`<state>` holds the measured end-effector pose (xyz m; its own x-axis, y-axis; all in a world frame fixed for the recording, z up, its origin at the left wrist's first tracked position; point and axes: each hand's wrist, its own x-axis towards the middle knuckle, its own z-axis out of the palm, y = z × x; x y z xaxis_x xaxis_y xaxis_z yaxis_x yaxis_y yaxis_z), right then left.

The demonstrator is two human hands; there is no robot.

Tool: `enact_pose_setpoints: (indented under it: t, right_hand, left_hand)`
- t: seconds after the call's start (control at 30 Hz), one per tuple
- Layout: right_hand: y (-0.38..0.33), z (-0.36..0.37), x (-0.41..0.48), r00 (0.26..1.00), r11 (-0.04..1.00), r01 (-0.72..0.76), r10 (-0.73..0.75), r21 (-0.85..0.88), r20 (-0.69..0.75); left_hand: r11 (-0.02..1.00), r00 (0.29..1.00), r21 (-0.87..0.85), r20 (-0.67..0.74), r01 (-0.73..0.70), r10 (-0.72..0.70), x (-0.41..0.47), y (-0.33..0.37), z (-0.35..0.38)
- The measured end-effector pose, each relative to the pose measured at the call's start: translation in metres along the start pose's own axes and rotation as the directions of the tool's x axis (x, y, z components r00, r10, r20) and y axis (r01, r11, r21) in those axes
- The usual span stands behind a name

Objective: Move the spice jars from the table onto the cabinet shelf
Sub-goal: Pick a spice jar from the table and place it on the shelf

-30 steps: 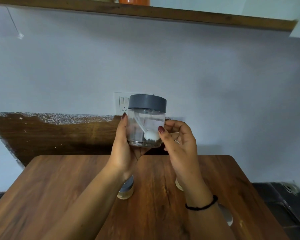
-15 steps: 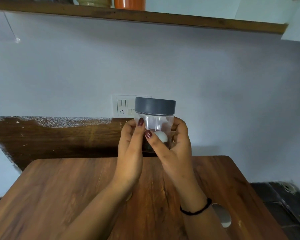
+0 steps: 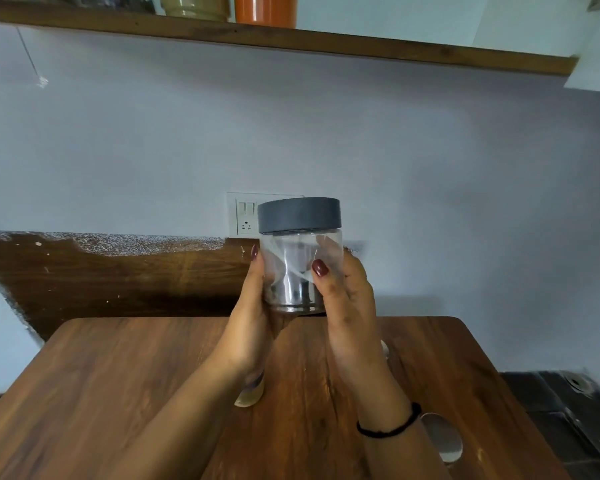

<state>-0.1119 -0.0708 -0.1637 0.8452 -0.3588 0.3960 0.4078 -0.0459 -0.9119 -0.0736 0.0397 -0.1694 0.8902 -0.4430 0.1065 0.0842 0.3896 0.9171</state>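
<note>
A clear spice jar with a grey lid is held upright in the air above the far end of the wooden table. My left hand grips its left side and underside. My right hand grips its right side, thumb across the front. A white scoop shows inside the jar. A second jar stands on the table, mostly hidden under my left forearm. Another grey-lidded jar peeks out beside my right wrist. The wooden shelf runs along the wall high above.
On the shelf stand an orange container and an olive jar at the top middle. A wall socket sits behind the held jar. A dark wooden panel backs the table. Dark floor shows at right.
The jar and both hands have shifted slightly right and settled upright. My right hand's grip moved from the front to the jar's right side.
</note>
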Motion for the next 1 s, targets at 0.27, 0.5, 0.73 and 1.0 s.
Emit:
enact_pose_setpoints:
  t: [0.27, 0.5, 0.73, 1.0]
  right_hand:
    - [0.002, -0.002, -0.003, 0.985, 0.965, 0.13, -0.153, -0.229, -0.084]
    - [-0.006, 0.001, -0.005, 0.981, 0.959, 0.17, -0.188, -0.226, -0.057]
    - [-0.011, -0.005, -0.005, 0.987, 0.983, 0.132, -0.142, -0.124, -0.075]
    - [-0.015, -0.015, -0.004, 0.998, 0.994, 0.05, -0.046, 0.095, -0.041]
  left_hand:
    - [0.996, 0.983, 0.073, -0.171, -0.054, 0.066, -0.002, 0.002, 0.004]
    - [0.953, 0.967, 0.257, -0.151, -0.162, 0.206, -0.005, 0.005, 0.011]
    - [0.902, 0.939, 0.358, -0.145, -0.243, 0.311, -0.01, 0.001, 0.017]
    - [0.957, 0.98, 0.237, -0.069, -0.164, 0.185, -0.004, -0.003, 0.008]
